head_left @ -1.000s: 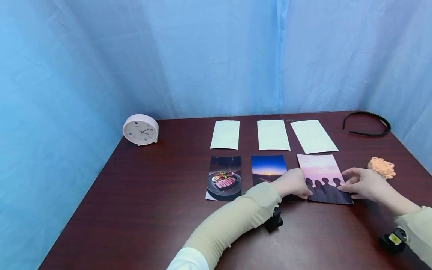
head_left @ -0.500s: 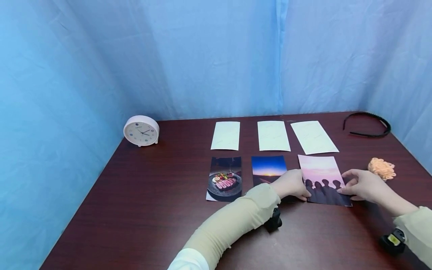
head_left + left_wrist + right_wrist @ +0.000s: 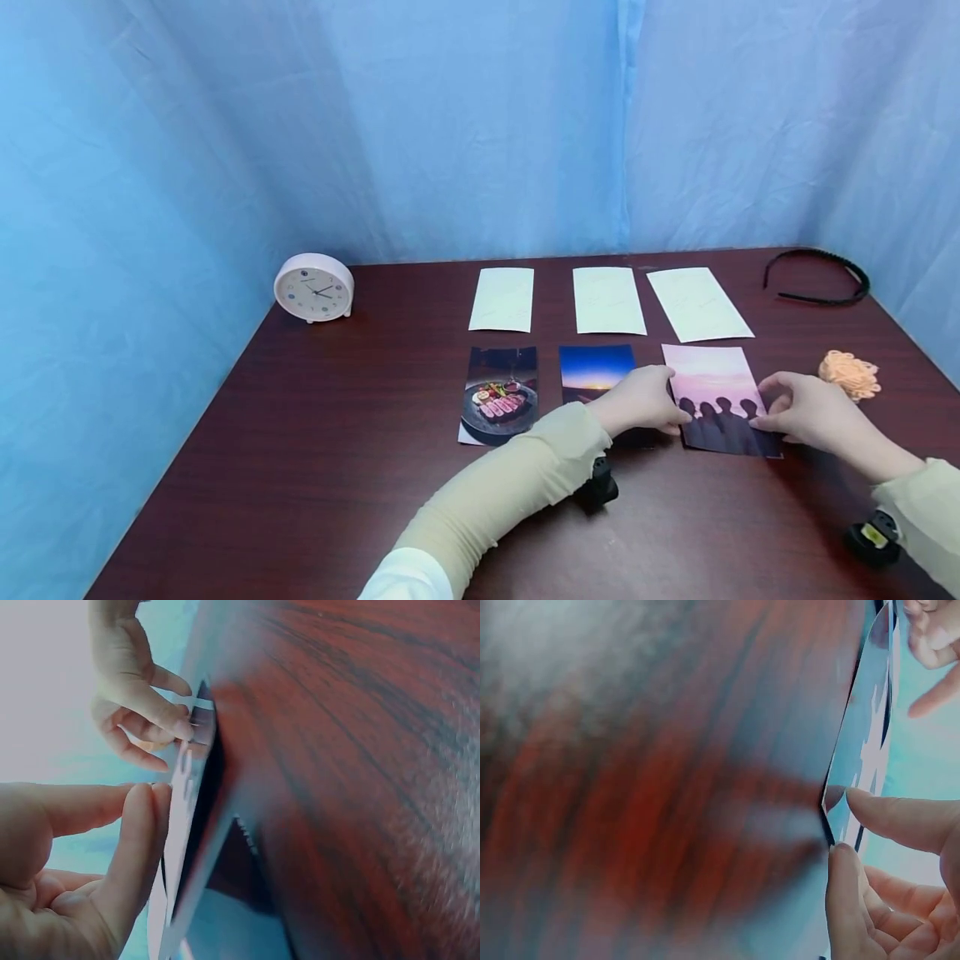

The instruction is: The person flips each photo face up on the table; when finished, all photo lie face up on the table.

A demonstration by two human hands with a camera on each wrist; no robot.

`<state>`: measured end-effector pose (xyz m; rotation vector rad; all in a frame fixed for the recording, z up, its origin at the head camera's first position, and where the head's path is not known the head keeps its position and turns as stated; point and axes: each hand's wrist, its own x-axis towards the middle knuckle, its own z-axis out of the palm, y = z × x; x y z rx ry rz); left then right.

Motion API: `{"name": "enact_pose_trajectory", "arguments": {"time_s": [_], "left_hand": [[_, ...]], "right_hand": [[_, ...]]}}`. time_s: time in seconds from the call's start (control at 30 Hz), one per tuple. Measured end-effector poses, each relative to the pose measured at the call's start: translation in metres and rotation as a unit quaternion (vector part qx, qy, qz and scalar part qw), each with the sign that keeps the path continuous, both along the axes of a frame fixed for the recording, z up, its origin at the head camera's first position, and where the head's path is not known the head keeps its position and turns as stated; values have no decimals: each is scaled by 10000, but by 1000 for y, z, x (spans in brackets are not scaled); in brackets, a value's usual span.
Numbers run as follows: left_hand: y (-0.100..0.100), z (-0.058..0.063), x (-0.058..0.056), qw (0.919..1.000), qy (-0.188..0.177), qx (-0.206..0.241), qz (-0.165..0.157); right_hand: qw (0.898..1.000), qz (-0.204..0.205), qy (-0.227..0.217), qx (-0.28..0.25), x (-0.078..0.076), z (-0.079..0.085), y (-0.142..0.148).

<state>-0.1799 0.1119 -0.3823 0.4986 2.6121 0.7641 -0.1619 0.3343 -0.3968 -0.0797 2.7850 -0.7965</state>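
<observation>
A photo (image 3: 712, 375) of several silhouetted people under a pink sky lies before both hands. My left hand (image 3: 641, 400) pinches at its left edge; in the left wrist view the thumb and finger (image 3: 139, 817) meet right at that edge. On the opposite side my right hand (image 3: 813, 412) pinches the lower right edge, thumb (image 3: 900, 817) on the picture side. A sunset photo (image 3: 596, 367) lies to the left, partly covered by my left hand. Farther left is a photo (image 3: 498, 400) of a plate of sliced meat.
Three whitish cards, left (image 3: 502, 300), middle (image 3: 607, 300) and right (image 3: 697, 304), lie in a row behind the photos. A white clock (image 3: 313, 288) stands at the back left. At right are a black headband (image 3: 817, 298) and a peach yarn-like bundle (image 3: 849, 374). Blue curtains surround the dark table (image 3: 337, 450).
My left hand has shifted slightly left and away from me along the silhouette photo's left edge, uncovering its lower left corner. My right hand stays nearly where it was.
</observation>
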Motion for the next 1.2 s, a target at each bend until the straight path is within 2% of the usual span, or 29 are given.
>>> {"name": "enact_pose_trajectory", "arguments": {"time_s": [0.07, 0.17, 0.3, 0.4, 0.73, 0.97, 1.1, 1.2], "left_hand": [[-4, 4, 1, 9992, -129, 387, 4], [-12, 8, 2, 9931, -395, 1105, -14], [-28, 14, 1, 9873, -317, 1551, -130], [-42, 17, -2, 9895, 75, 1429, -206], [-99, 20, -17, 9858, 670, 1539, -68], [-131, 20, -32, 9897, 624, 1287, 99], [-146, 21, -48, 9894, 593, 1313, 164], [-154, 19, -60, 9889, 616, 1333, 212]], "right_hand": [[9999, 9, 97, 47, 0, 1, -1], [9996, 18, 248, 91, 0, 6, -4], [9988, 46, 474, 119, -1, 14, -12], [9978, 101, 646, 121, -3, 19, -19], [9931, 299, 1134, -71, -16, 32, -50], [9897, 287, 1258, -620, -33, 37, -74], [9873, 164, 1251, -968, -47, 39, -84], [9867, 77, 1023, -1259, -59, 39, -89]]}}
